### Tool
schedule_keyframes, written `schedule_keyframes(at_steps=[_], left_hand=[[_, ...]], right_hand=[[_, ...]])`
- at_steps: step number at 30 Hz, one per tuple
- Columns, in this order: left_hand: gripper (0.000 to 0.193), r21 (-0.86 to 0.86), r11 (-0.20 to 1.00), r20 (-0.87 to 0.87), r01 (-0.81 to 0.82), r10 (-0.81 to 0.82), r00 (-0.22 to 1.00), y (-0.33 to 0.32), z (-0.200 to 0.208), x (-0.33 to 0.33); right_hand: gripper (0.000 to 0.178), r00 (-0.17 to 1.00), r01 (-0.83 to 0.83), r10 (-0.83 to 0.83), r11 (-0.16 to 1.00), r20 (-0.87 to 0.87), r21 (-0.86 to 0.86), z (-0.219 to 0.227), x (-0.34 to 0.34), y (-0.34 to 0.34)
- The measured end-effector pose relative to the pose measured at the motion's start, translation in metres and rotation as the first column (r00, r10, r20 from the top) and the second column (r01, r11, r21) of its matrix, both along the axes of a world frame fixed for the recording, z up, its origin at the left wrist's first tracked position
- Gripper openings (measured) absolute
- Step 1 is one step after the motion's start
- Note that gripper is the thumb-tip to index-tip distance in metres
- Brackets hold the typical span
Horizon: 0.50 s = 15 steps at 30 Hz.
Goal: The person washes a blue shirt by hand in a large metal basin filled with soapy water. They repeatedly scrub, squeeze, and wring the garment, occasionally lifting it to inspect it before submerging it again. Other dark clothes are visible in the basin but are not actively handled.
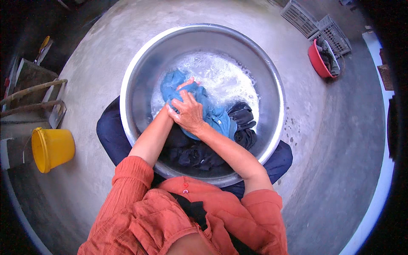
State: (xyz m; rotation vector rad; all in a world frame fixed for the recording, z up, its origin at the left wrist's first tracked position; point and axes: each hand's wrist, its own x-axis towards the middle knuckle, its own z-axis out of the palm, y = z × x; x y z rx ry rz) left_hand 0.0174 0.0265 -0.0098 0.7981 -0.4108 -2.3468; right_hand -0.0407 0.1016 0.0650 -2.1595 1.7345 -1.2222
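A wide metal basin [276, 106] stands between my knees with sudsy water [225, 80] in it. Wet blue cloth [219, 119], which looks like a garment, is bunched up in the basin. My left hand [185, 84] is wrapped in its folds, fingers partly covered by the cloth. Over the left wrist and the cloth lies my right hand [189, 112], its fingers curled onto the blue fabric. Dark wet clothes [191, 155] lie along the near side of the basin, and another dark piece [242, 114] sits to the right of the blue one.
On the left stands a yellow bucket [57, 146], near wooden-handled tools [36, 89]. A red tub [321, 61] with cloth in it stands at the far right beside grey plastic crates [333, 34]. Wet spots mark the concrete floor [306, 148] to the right.
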Motion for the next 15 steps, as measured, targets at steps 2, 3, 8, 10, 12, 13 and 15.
schedule_keyframes(at_steps=[2,3,8,10,12,13,15], left_hand=[[0.029,0.0,0.993,-0.122,-0.121,0.12,0.985,0.012,-0.024,0.004],[0.028,0.007,0.985,-0.185,-0.175,0.173,0.967,0.013,-0.035,0.003],[0.042,0.074,0.993,0.147,0.088,-0.098,0.984,0.008,0.038,-0.019],[0.049,0.138,0.987,0.136,0.076,-0.095,0.986,0.002,0.028,-0.015],[0.065,0.211,0.972,0.075,0.105,-0.123,0.99,-0.011,0.004,0.008],[0.065,0.156,0.987,0.144,0.038,-0.061,0.988,-0.007,0.021,0.004],[0.066,0.076,0.997,0.199,-0.017,0.002,0.98,0.0,0.041,-0.002]], right_hand=[[0.016,0.998,0.055,-0.056,0.998,0.002,0.019,-0.003,0.002,-0.005],[0.017,0.989,0.145,-0.145,0.987,-0.004,0.063,-0.007,-0.01,-0.016],[0.029,0.915,0.403,-0.364,0.825,-0.174,0.395,-0.043,-0.109,-0.062],[0.054,0.863,0.499,-0.461,0.712,-0.207,0.494,-0.061,-0.138,-0.063],[0.074,0.716,0.692,-0.58,0.513,-0.39,0.507,-0.058,-0.153,-0.062],[0.074,0.713,0.665,-0.622,0.456,-0.323,0.591,-0.048,-0.154,-0.058],[0.071,0.838,0.538,-0.434,0.555,-0.331,0.634,-0.06,-0.149,-0.058]])
